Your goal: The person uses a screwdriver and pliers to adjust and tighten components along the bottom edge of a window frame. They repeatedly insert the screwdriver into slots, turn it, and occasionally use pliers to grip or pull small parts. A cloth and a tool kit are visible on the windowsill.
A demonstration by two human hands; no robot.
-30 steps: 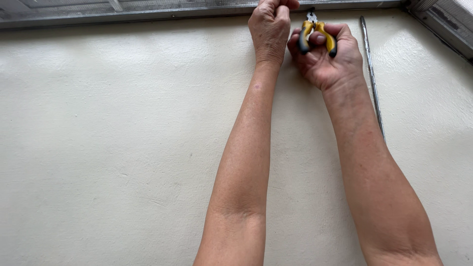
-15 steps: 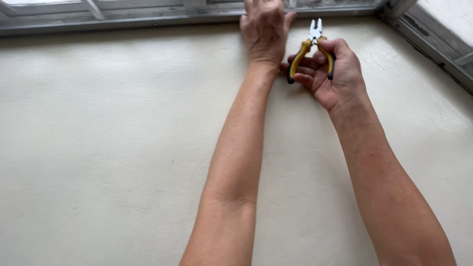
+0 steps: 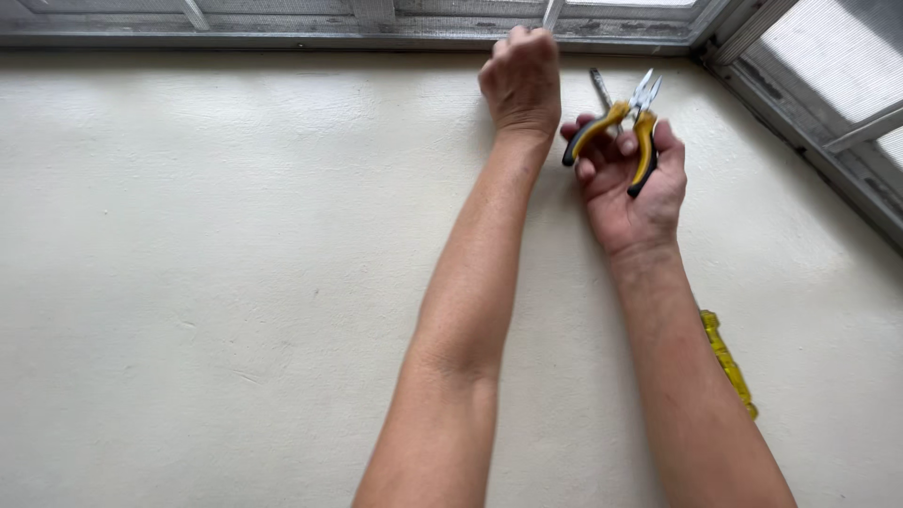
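Seen from above, looking down along two bare forearms stretched out over a cream-white painted sill surface (image 3: 235,263).

Right hand (image 3: 632,183) palm-up, fingers curled about a pair of needle-nose pliers (image 3: 628,127). Yellow-and-black handles spread in a V across the palm, one grip lying under the thumb side, the other held by the bent fingers. Metal tips pointing away toward the window frame, jaws slightly parted, nothing visibly caught between them. Just beside the pliers' tips, a thin grey metal rod or wire (image 3: 600,87) slanting up toward the frame; whether touching the pliers, impossible to tell.

Left hand (image 3: 520,80) knuckles-up, clenched into a loose fist at the far edge of the sill, right against the grey weathered window frame (image 3: 282,28). Fingertips tucked under and hidden, so no telling what, if anything, is pinched there. Close to the right hand, a narrow gap between the two.

Frame running along the top edge, turning a corner at upper right and continuing down the right side, with pale mesh-like panes (image 3: 828,66) behind it. Paint chipped and dirty along the rails.

Under the right forearm, near the lower right, a yellow tool (image 3: 729,362) lying on the sill, mostly hidden by the arm; kind uncertain.
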